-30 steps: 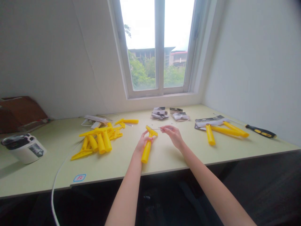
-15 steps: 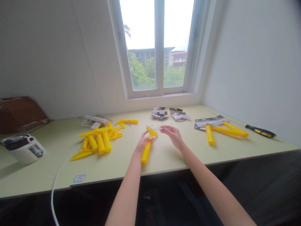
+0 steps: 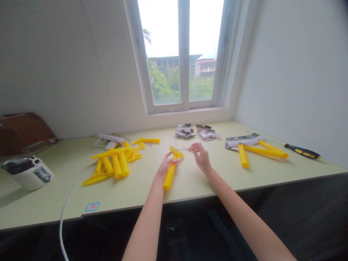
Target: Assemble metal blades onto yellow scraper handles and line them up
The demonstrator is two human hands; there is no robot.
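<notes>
Near the front middle of the desk, my left hand [image 3: 166, 166] is closed around a yellow plastic scraper [image 3: 170, 175]. Its round hollow handle points toward me and its wide head points away. My right hand [image 3: 200, 156] is raised just to the right, fingers pinched at the end of a thin screwdriver [image 3: 181, 149]. The screwdriver's slim metal shaft runs sideways to the scraper's head, where its tip meets the yellow plastic. The fingers partly hide its grip end. Tiny bits, too small to name, lie on the desk behind the hands.
Yellow scraper parts [image 3: 116, 165] are heaped on the left. Bagged packets [image 3: 208, 135] lie by the window. More yellow handles [image 3: 244, 156] and a black-and-yellow screwdriver [image 3: 301, 150] lie right. A white jar [image 3: 29, 174] and a white cable [image 3: 63, 214] are at left.
My right hand has drawn slightly to the right and its fingers have turned on the screwdriver's end. My left hand and the scraper have hardly moved.
</notes>
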